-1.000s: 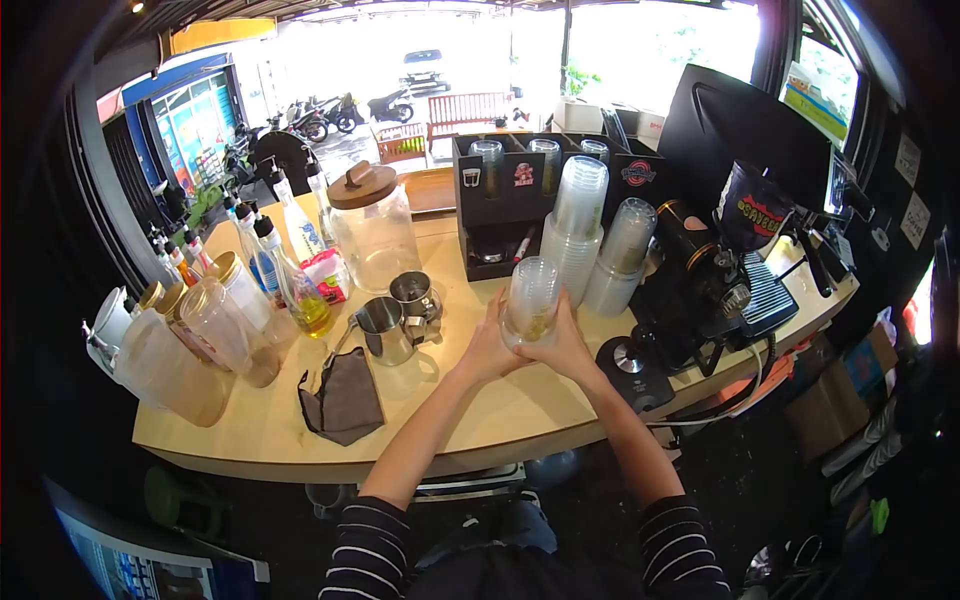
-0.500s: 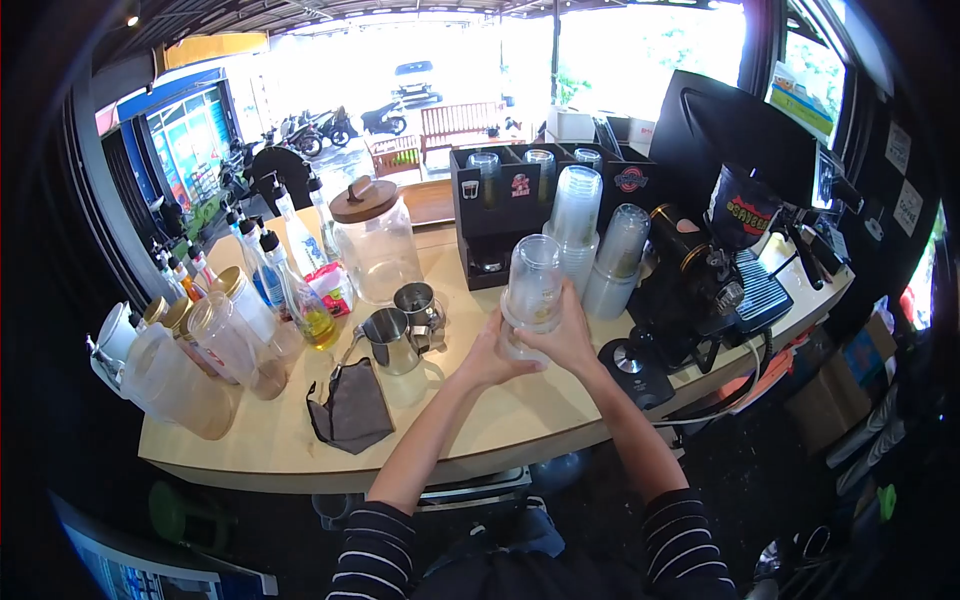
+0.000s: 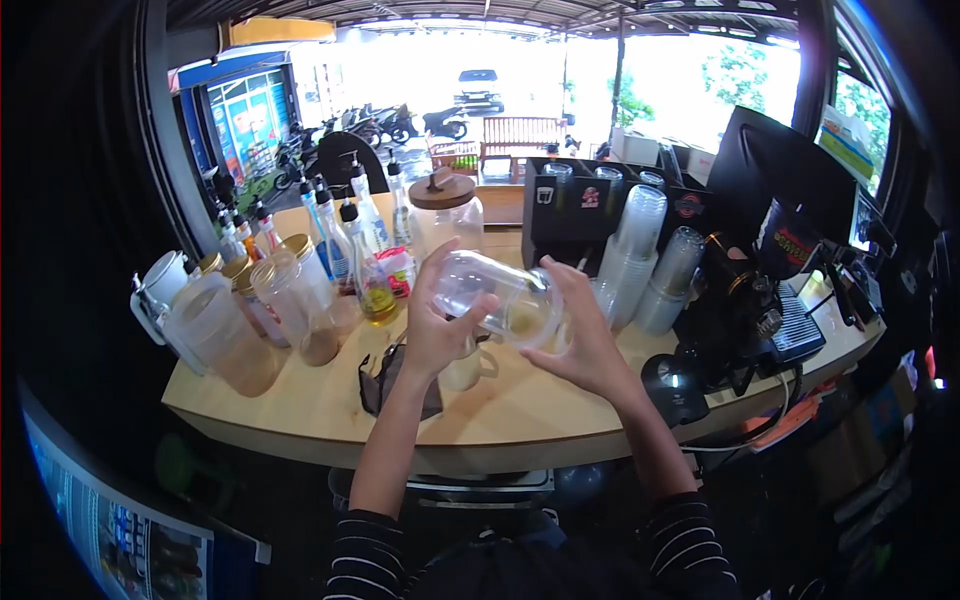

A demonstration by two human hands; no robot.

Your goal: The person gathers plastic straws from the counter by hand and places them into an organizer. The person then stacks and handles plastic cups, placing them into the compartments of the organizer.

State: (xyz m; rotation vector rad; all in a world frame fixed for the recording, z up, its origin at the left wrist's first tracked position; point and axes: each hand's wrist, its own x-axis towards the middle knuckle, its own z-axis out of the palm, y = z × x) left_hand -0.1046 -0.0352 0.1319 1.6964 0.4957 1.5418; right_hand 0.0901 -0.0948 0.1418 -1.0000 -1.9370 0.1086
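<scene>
Two hands shared one clear plastic cup [image 3: 500, 283], tipped on its side above the wooden counter [image 3: 520, 400]; whether others were nested in it could not be made out. The left hand [image 3: 438, 328] was wrapped round its base end, thumb along the wall, and the right hand [image 3: 588, 350] gripped the rim end, thumb below and fingers above. Just beyond the right hand stood two cup stacks, one tall [image 3: 642, 220], one shorter [image 3: 672, 275], next to a black organizer [image 3: 558, 232] with three cup tops showing. Three emblems marked its front: a white cup drawing [image 3: 544, 195], a red-and-white sticker [image 3: 591, 197] and a round reddish badge [image 3: 688, 206], their small writing illegible. Red and yellow lettering on the dark hopper cover [image 3: 788, 243] was too blurred to read. Beyond the left hand were one wooden-lidded jar [image 3: 445, 220], one pink packet [image 3: 398, 272] and at least five pump bottles [image 3: 372, 290]
</scene>
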